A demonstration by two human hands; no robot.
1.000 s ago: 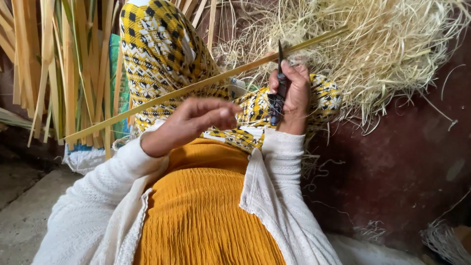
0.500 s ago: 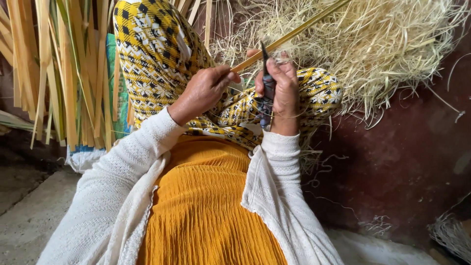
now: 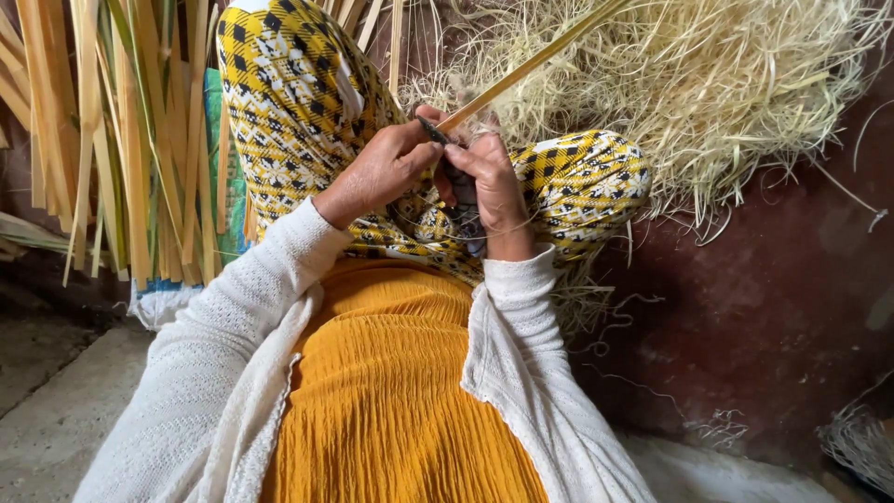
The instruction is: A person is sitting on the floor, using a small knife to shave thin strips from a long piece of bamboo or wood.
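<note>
left hand [image 3: 386,168] pinches near end of bamboo strip [image 3: 531,65] | right hand [image 3: 489,182] closed on dark knife [image 3: 438,132], blade touching strip end | strip slants up-right over shavings pile [image 3: 708,84]

We see a large heap of pale shavings [image 3: 708,84] filling the upper right, resting against a dark reddish wall [image 3: 773,307]. At left we find upright split cane strips [image 3: 112,140], yellow and green, standing close together. Between them we note a raised knee in yellow-and-black checked cloth [image 3: 289,102], above a mustard ribbed garment [image 3: 391,391] and a white knitted cardigan [image 3: 214,373]. Grey floor [image 3: 47,373] lies at lower left.
</note>
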